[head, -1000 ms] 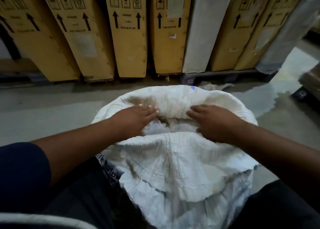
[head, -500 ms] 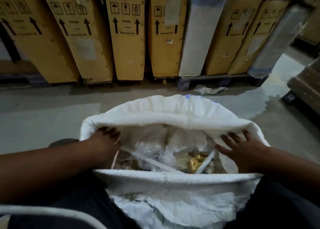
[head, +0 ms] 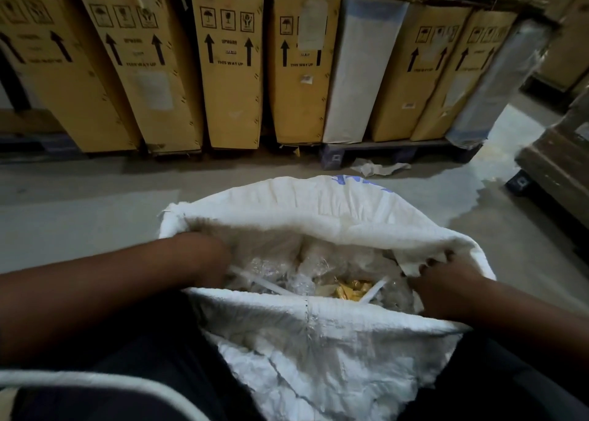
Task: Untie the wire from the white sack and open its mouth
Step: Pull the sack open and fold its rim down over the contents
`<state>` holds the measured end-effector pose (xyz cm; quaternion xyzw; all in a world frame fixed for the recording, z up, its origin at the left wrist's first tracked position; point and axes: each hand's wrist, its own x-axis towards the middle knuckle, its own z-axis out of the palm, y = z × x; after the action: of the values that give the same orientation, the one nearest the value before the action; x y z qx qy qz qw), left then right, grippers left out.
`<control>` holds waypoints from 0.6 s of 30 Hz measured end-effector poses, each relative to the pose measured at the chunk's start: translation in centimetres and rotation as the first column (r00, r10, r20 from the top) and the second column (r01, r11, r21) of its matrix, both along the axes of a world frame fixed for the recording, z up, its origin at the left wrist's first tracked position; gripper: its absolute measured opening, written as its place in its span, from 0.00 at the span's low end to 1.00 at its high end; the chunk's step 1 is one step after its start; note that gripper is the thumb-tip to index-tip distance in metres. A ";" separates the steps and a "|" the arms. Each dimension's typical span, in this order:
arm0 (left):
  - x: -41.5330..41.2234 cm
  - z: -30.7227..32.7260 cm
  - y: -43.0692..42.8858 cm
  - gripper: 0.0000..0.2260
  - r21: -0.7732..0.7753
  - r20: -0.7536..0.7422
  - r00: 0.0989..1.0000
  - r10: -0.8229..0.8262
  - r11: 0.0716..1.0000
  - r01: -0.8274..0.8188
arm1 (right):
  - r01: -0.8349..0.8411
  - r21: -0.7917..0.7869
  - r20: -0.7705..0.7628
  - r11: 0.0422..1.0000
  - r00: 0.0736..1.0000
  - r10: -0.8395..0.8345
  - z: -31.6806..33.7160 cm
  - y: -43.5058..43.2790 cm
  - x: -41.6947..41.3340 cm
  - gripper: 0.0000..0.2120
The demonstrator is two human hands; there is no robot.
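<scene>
At the sack's left edge, left hand [head: 204, 258] pushed down inside the mouth, knuckles up, fingers sunk out of sight behind the rim; cannot tell whether closed on anything. Opposite, at the right edge, right hand [head: 446, 280] closed on a fold of the inner rim, fingertips curled over the cloth, thumb hidden. Between them, white sack [head: 318, 334] standing open, mouth spread wide, far lip folded outward, near lip sagging toward the camera with a stitched seam down its middle. Blue print on the far lip, cut short by the fold and unreadable. Inside, crumpled clear plastic bags [head: 287, 270], contents blurred; yellow pieces [head: 349, 291] showing through one, kind unclear; two pale strips [head: 261, 282] crossing the pile, material hard to judge. No telling where the wire is. Below, dark clothing against the sack's sides, bottom of the sack cut off by the frame. Beyond, grey floor [head: 79, 203] with a pale patch to the right, a crumpled scrap of paper [head: 379, 168], then a row of tall cardboard boxes [head: 232, 70] leaning on a pallet [head: 398, 151], tops cropped.
</scene>
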<state>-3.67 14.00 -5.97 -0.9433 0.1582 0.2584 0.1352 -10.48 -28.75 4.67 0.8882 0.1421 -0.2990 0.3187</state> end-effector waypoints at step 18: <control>2.6 3.6 -8.5 0.62 -0.667 0.231 0.928 0.292 0.742 -0.068 | -0.169 0.439 0.498 0.883 0.863 -0.082 -6.9 2.3 9.8 0.61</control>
<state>-1.11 5.48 -2.36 -0.9712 0.1204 0.0428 -0.2011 -0.73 -26.47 -2.18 0.9815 0.1425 -0.0063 0.1277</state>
